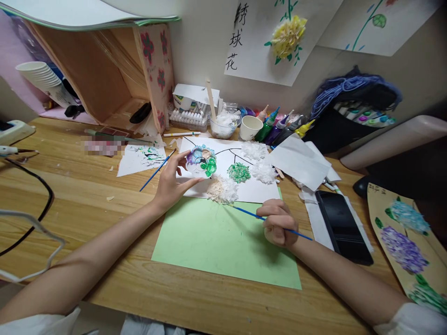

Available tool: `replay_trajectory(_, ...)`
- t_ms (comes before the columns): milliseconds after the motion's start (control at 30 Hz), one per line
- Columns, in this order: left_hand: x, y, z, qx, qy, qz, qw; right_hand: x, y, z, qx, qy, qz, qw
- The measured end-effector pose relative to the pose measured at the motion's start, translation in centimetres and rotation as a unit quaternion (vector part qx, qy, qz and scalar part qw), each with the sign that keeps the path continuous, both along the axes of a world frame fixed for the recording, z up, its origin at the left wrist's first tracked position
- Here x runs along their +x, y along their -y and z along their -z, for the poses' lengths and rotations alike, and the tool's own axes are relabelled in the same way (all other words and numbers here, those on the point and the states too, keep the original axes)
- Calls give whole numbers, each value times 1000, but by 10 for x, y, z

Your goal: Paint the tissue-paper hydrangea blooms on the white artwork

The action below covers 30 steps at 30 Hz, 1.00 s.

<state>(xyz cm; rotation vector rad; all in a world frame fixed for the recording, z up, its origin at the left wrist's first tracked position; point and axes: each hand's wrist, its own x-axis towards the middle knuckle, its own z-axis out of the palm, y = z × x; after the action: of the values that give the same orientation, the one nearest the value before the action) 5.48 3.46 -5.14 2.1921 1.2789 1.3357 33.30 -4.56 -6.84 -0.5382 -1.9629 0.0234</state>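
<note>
My left hand (171, 181) grips a small scalloped paint palette (201, 160) smeared with blue, purple, green and peach paint. In my right hand (278, 222) is a thin blue paintbrush (249, 213), its tip at the lower edge of a fluffy paper flower (221, 189). The left part of that flower is peach and the rest white. It lies on a white sheet (195, 188) with drawn black branches. On the same sheet are a green fluffy flower (239, 172) and white ones (263, 171). Green paper (223, 246) lies beneath the sheet's front edge.
A second blue brush (157, 170) lies by a paint-stained paper (141, 159) on the left. Behind the sheet stand a paper cup (250, 128), a bowl of white scraps (224, 125) and paint bottles (268, 125). On the right lies a black phone (344, 228). Cables (49, 200) cross the left side.
</note>
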Motion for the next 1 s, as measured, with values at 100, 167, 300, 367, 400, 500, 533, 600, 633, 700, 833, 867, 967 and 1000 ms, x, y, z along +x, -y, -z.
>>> replay_trajectory(100,0,0,0,1,1,2,1000,-1,0,-1,-3,5,11,1000)
replay_trajectory(167,0,0,0,0,0,2,1000,-2,-1,-3,-23,19,7,1000)
replay_trajectory(300,0,1,0,-2,-2,-1,1000,-3,0,-3,-26,3,-7,1000)
replay_trajectory(367,0,1,0,-1,-3,-1,1000,-3,0,-3,-22,-1,5,1000)
replay_trajectory(400,0,1,1,0,-3,-1,1000,-3,0,-3,-21,1,11,1000)
replay_trajectory(500,0,0,1,2,-1,0,1000,-3,0,-3,-29,14,10,999)
replay_trajectory(533,0,0,0,2,0,1,1000,-3,0,-3,-29,11,7,999)
replay_trajectory(600,0,0,0,0,1,2,1000,-2,0,-2,-28,0,6,1000)
replay_trajectory(633,0,0,0,0,1,2,1000,-2,0,-2,-28,-3,10,1000)
replay_trajectory(700,0,1,-1,-4,0,1,1000,-2,-1,-1,-32,-2,19,999)
replay_trajectory(833,0,1,-1,-11,-2,-3,1000,-2,0,0,-41,-16,27,999)
replay_trajectory(867,0,1,-1,-10,-1,-2,1000,-1,0,1,-42,-23,26,999)
replay_trajectory(967,0,1,-1,-4,3,2,1000,1,2,4,-68,-25,26,997)
replay_trajectory(1000,0,0,-1,-2,4,3,1000,2,3,6,-94,-22,34,995)
